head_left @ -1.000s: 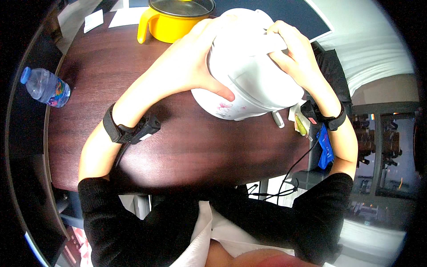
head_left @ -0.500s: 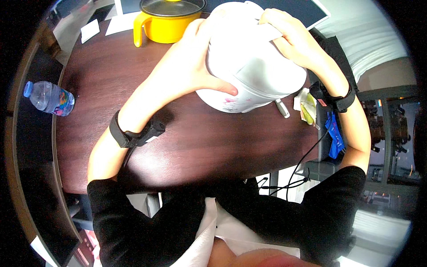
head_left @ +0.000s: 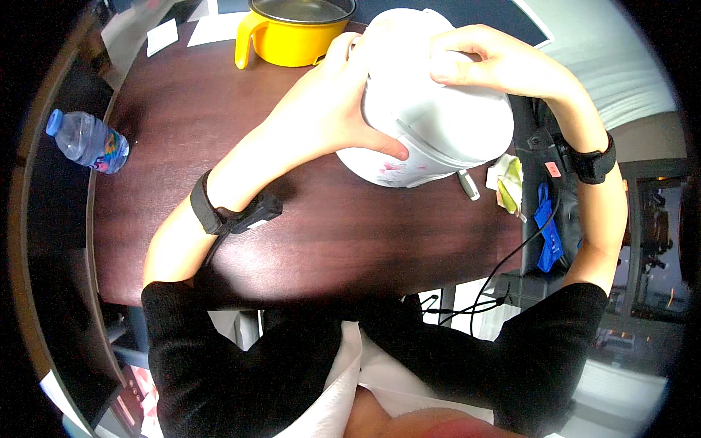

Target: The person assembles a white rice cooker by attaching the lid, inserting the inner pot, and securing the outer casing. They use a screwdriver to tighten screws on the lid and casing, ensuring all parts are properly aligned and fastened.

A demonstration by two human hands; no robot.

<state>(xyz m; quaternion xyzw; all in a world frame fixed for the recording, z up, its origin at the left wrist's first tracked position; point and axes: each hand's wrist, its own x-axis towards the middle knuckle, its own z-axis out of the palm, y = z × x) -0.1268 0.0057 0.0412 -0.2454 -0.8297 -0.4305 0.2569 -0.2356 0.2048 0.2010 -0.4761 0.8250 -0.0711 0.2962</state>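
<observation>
Clock positions taken from mid-view. Largest first.

Table [head_left: 328, 226]: dark wood grain, fills the centre.

White container [head_left: 467, 124]: at one o'clock, between my hands; rounded, pink flowers on the side facing me.

Yellow pot [head_left: 296, 44]: between eleven and twelve, dark top, handle on its nine o'clock side.

Left hand [head_left: 332, 109]: clamped on the container's nine o'clock side, thumb across the flowered wall; some fingertips hidden.

Right hand [head_left: 496, 62]: at the container's top, fingers bent, thumb and forefinger near each other; I cannot tell whether they pinch any part.

Bottle [head_left: 87, 142]: clear, blue cap, between nine and ten.

Paper sheet [head_left: 212, 31]: white, at eleven.

Blue item [head_left: 547, 233]: at three; kind unclear.

Crumpled wrapper [head_left: 511, 186]: white and green, between two and three.

Grey bar [head_left: 469, 185]: small, just beside the container's five o'clock edge.
</observation>
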